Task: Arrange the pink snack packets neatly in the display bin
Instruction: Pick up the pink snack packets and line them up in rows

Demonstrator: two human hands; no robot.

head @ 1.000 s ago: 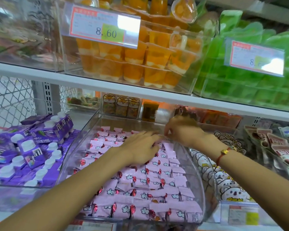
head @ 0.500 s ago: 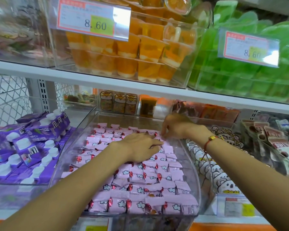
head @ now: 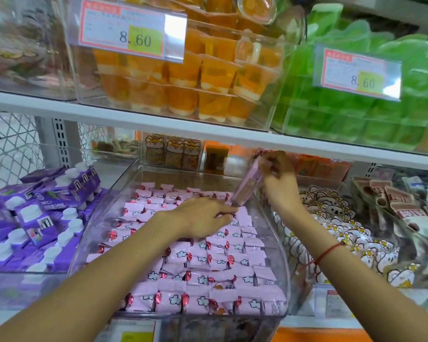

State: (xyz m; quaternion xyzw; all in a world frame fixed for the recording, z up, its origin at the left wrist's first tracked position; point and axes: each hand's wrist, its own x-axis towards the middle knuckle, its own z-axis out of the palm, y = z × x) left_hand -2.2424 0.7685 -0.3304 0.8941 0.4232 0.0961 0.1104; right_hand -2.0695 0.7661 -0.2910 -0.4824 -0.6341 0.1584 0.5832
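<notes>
Small pink crinkly-film snack packets [head: 203, 265] fill the clear plastic display bin [head: 286, 272] at frame centre; they look light, soft and slippery, best pinched by a sealed edge. The right hand [head: 277, 180] pinches a lifted stack of pink packets [head: 247, 185] in the upper middle of the frame, while the left hand [head: 203, 215] presses nearly straight fingers on the rows.

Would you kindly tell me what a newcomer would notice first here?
The clear bin of pink packets at centre, with the left hand resting on them. The right hand lifts a stack of packets at the back right. Orange jelly cups fill the shelf above.
</notes>
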